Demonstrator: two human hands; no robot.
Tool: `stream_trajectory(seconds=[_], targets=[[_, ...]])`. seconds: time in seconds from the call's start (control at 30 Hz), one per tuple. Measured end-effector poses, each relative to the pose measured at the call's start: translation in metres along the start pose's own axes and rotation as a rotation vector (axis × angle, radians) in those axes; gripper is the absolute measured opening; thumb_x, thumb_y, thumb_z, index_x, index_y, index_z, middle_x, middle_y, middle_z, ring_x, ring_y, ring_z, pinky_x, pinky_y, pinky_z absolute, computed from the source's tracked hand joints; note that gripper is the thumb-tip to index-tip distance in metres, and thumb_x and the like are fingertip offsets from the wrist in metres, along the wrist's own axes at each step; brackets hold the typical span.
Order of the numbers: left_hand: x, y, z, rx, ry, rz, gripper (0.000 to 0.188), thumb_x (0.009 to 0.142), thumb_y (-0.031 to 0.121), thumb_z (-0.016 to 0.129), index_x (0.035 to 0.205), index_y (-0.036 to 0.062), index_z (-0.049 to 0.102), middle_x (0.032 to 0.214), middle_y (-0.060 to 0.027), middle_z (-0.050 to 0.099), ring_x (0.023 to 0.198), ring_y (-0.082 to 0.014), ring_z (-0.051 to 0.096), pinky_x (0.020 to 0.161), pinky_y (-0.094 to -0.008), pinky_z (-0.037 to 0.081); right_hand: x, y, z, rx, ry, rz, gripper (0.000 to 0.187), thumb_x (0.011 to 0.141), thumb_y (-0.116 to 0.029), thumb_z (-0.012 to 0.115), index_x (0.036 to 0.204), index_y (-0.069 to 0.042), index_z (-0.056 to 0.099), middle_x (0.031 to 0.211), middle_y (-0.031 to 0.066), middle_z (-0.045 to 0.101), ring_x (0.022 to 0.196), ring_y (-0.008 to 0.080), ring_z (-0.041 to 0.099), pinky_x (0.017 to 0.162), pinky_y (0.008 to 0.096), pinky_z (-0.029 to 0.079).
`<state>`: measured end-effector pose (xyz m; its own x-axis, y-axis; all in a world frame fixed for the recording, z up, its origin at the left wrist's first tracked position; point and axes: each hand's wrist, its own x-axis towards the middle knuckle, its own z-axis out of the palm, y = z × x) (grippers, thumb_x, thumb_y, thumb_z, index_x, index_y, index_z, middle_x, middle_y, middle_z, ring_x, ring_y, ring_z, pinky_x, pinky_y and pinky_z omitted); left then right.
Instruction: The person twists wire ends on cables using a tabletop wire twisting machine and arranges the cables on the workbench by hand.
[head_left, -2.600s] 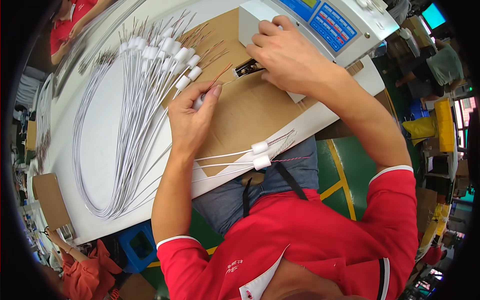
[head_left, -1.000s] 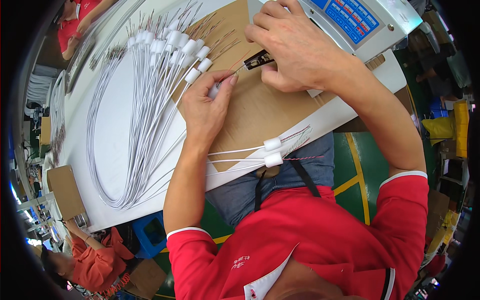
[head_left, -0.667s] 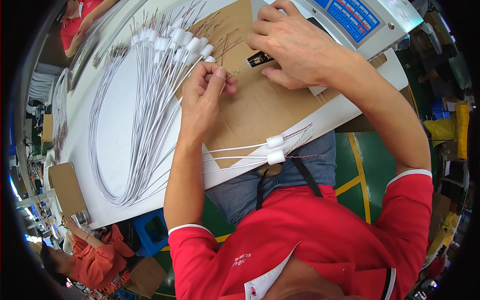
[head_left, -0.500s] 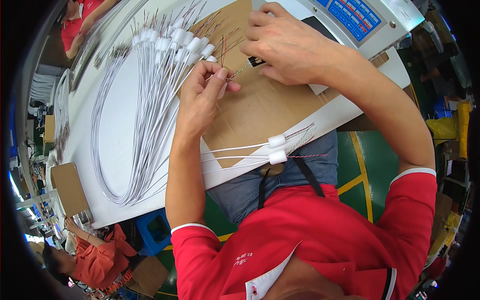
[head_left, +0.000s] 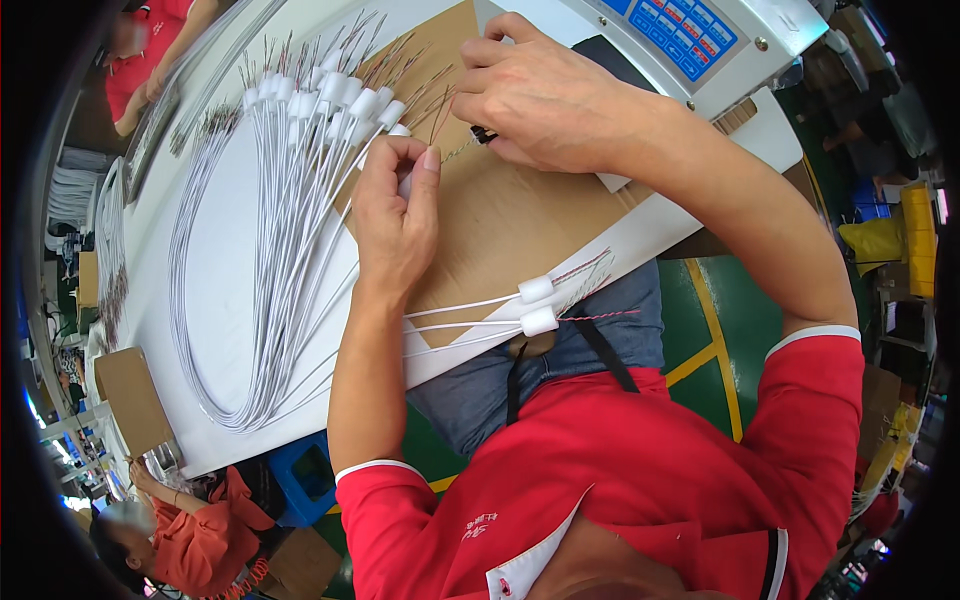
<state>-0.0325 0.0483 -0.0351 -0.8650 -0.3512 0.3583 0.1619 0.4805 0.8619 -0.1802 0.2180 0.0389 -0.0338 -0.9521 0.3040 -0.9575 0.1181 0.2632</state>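
Observation:
My left hand (head_left: 398, 220) is closed, pinching a white cable's end between thumb and fingers. Thin reddish-brown wires (head_left: 440, 118) stand up from the pinch, and a twisted pair of wires (head_left: 460, 151) runs toward the right. My right hand (head_left: 555, 100) has its fingers closed round a small black piece (head_left: 483, 134) at the end of that twisted pair. Most of the piece is hidden, so its kind does not show. To the left lies a big looped bundle of white cables (head_left: 265, 300) with white cylinders (head_left: 350, 95) and bare wire ends.
Cables with white cylinders (head_left: 538, 320) lie at the table's near edge. Brown cardboard (head_left: 530, 225) covers the work area. A device with a blue keypad (head_left: 690, 35) stands at the far right. Other people sit at left, one in an orange top (head_left: 205, 545), near a blue stool (head_left: 300, 480).
The view has shifted slightly. My right hand has come a little closer to my left, and less of the twisted pair shows between them. Both keep their hold.

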Motion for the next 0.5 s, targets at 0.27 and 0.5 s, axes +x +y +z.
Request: stream_trajectory(seconds=[0.27, 0.5], targets=[[0.002, 0.006, 0.007, 0.163, 0.046, 0.180, 0.005, 0.100, 0.004, 0.070, 0.102, -0.0010, 0.070, 0.084, 0.0002, 0.063, 0.069, -0.0055, 0.052, 0.062, -0.0221, 0.042, -0.007, 0.011, -0.021, -0.109, -0.229, 0.063, 0.017, 0.084, -0.016, 0.063, 0.088, -0.004, 0.075, 0.094, 0.0100, 0.073, 0.108, 0.0263, 0.061, 0.100, 0.0441, 0.040], [0.002, 0.012, -0.005, 0.196, 0.066, 0.299, 0.005, 0.093, -0.003, 0.071, 0.097, -0.0013, 0.074, 0.078, -0.0042, 0.063, 0.066, -0.0086, 0.055, 0.061, -0.0235, 0.044, -0.007, 0.013, -0.016, -0.123, -0.182, 0.007, 0.018, 0.083, -0.016, 0.063, 0.085, -0.004, 0.076, 0.093, 0.0114, 0.073, 0.107, 0.0265, 0.061, 0.098, 0.0446, 0.040]])
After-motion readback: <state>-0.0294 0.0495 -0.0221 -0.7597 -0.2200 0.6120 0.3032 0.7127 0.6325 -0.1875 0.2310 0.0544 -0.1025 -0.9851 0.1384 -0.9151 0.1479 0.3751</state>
